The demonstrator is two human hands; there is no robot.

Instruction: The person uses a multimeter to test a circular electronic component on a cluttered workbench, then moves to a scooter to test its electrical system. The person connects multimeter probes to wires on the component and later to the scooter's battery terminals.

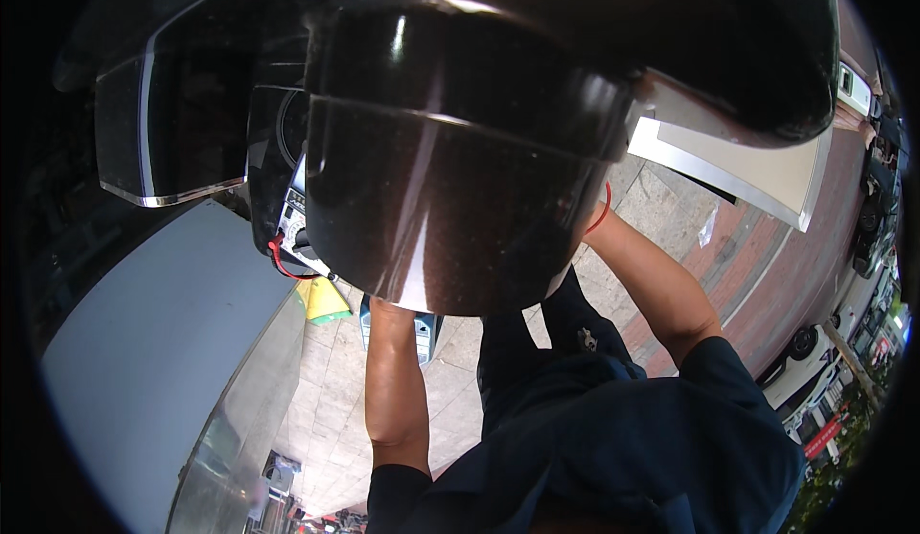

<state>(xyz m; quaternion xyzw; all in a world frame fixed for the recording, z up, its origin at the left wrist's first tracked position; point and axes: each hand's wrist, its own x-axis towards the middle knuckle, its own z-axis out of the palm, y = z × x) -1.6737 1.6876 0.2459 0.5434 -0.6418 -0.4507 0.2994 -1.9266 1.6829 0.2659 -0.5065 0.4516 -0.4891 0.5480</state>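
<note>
A large glossy dark brown, rounded shell (422, 179), which looks like a vehicle's body part, fills the upper middle. My left forearm (395, 390) reaches up under its lower edge, and the left hand is hidden behind it. From the right, my right forearm (652, 270) goes to the shell's right side, where that hand is hidden too. A thin red wire (606, 210) curves beside the right wrist. At the shell's left edge is a multimeter (293, 218), partly covered, with a red test lead (279, 246) plugged into it.
A blue-grey flat panel (182, 313) stands at left. Below the multimeter lie a yellow-green item (326, 302) and a blue box (427, 335), partly hidden. A pale board (747, 155) is at right, above tiled paving (661, 194). Parked cars (800, 366) line the far right.
</note>
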